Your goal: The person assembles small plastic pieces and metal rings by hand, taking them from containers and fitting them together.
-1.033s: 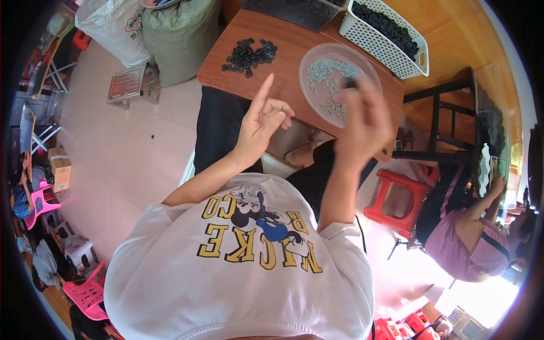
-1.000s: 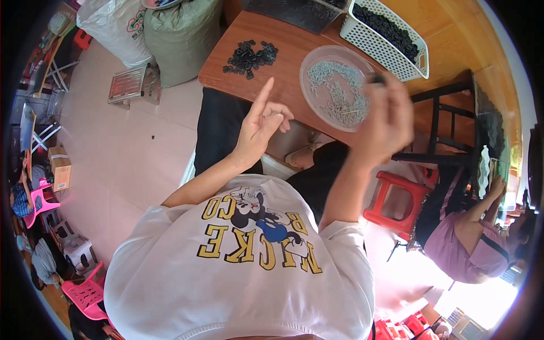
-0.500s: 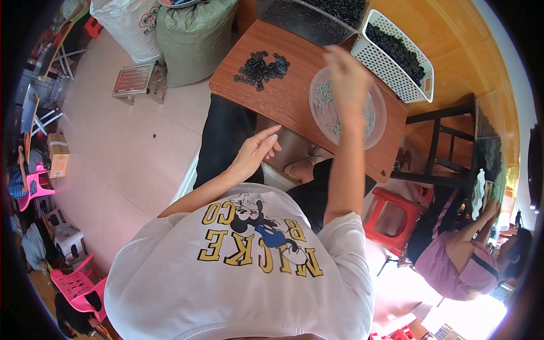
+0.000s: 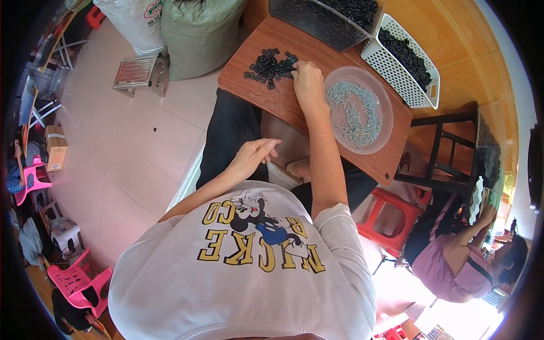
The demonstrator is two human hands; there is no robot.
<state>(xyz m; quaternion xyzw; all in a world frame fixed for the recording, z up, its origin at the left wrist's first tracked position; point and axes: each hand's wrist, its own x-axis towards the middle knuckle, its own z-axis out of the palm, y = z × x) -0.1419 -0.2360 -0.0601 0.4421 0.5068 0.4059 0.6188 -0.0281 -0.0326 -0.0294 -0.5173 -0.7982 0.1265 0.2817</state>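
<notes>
Right grip (image 4: pixel 309 86) touches the black pieces (image 4: pixel 268 68), left on the worktop (image 4: pixel 283 103); whether it pinches one, I cannot tell. Rightward, a round tub (image 4: pixel 387 120) holds pale slender bits (image 4: pixel 362 134); a far white basket (image 4: pixel 392 77), black parts (image 4: pixel 406 56).

Whether the right hand (image 4: pixel 309 85) grips anything is hidden.
</notes>
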